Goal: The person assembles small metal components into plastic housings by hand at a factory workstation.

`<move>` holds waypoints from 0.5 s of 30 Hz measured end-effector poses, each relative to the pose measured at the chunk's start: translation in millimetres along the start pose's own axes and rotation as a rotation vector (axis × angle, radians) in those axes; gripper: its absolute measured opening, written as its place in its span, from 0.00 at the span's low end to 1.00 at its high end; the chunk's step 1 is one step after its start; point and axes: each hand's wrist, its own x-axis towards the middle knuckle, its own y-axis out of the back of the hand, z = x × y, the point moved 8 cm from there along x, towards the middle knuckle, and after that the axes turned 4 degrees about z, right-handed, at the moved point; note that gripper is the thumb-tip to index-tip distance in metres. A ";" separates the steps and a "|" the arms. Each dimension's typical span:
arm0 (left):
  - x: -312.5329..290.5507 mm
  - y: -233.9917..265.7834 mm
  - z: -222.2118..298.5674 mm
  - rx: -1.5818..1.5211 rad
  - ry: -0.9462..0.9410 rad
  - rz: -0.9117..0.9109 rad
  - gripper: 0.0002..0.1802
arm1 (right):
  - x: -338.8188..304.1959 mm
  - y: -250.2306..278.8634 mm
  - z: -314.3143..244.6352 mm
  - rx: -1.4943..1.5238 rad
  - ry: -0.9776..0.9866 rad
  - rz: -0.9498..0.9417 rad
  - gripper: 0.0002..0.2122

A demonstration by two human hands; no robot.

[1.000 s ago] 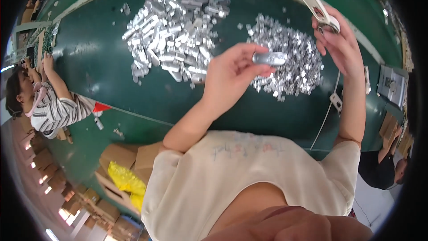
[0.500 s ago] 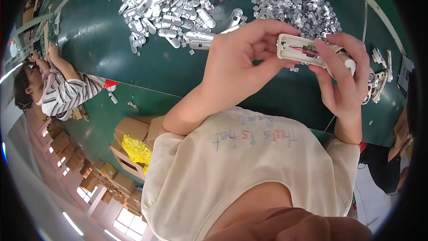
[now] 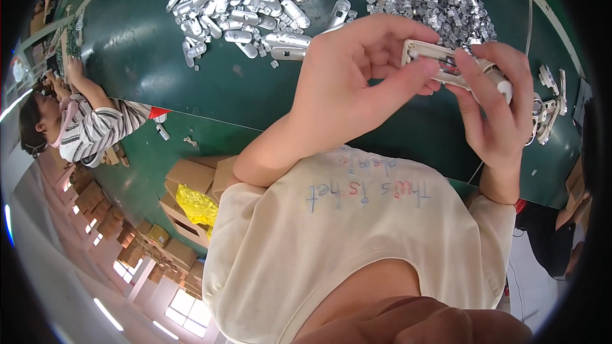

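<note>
Between my two hands, above the green table, is a cream plastic housing [image 3: 408,51], long and opened up, with dark parts and wires inside. My left hand [image 3: 357,83] grips its left end, fingers behind and the thumb laid over the cavity. At the other end, my right hand [image 3: 494,99] wraps round a rounded white part of the housing, thumb and fingers bent against it. The thumb of my left hand hides part of the inside.
Silvery oblong covers [image 3: 245,16] lie in a heap at the far left, small clear-silver pieces [image 3: 433,6] in another at the far right. Cream ring-shaped parts [image 3: 547,111] rest at right on the green table [image 3: 127,32]. A co-worker [image 3: 95,121] sits at left, near cardboard boxes [image 3: 191,178].
My left thumb has moved from the housing's lower edge onto its open cavity. The housing has tilted, and both hands have shifted slightly.
</note>
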 end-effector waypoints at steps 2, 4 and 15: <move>2.0 0.7 -4.7 -0.008 0.018 0.022 0.15 | -2.4 -3.4 -5.1 -0.046 0.053 0.004 0.19; 3.0 3.4 -4.0 0.124 -0.088 0.089 0.13 | 0.1 -3.2 1.5 0.115 -0.072 0.013 0.19; 7.2 9.1 -12.2 0.349 -0.442 0.290 0.11 | -23.2 -19.8 25.1 0.321 -0.449 0.144 0.13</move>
